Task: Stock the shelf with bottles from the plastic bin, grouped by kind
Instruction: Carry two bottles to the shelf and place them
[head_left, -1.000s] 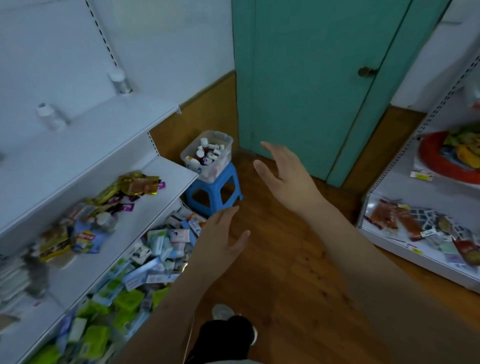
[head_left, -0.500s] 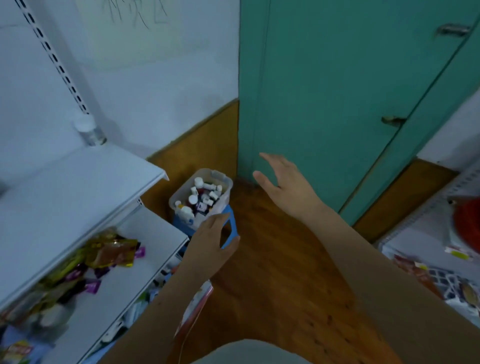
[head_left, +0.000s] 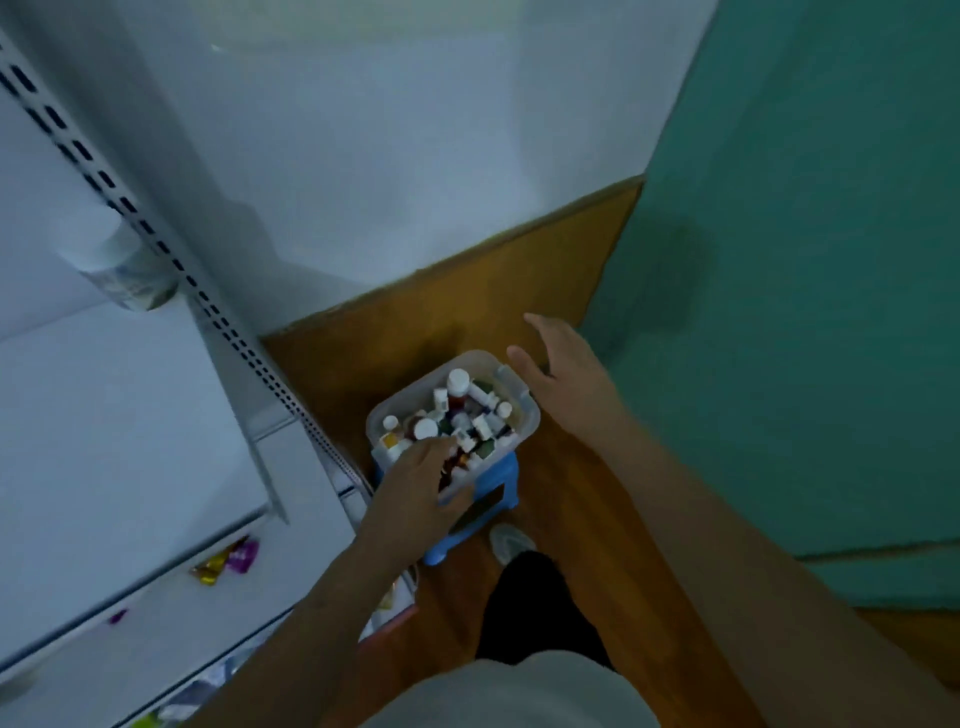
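Note:
A clear plastic bin (head_left: 529, 415) full of several small white-capped bottles (head_left: 457, 382) stands on a blue stool (head_left: 500, 475) at the end of the white shelf (head_left: 130, 415). My left hand (head_left: 415, 488) is at the bin's near wall, fingers curled over the rim among the bottles and thumb outside the wall. My right hand (head_left: 569, 382) is spread at the bin's far right corner, its thumb by the rim clip. One white bottle (head_left: 130, 270) stands at the back of the upper shelf, blurred.
A teal door (head_left: 805, 312) and a brown wall panel (head_left: 467, 312) close in the corner behind the stool. Candy wrappers (head_left: 228, 561) lie on the lower shelf. My shoe (head_left: 511, 540) and dark trouser leg stand on the wooden floor just beside the stool.
I have stepped up to the bin. My left hand moved from in front of the stool onto the bin's near wall, and my right hand came down to its far corner.

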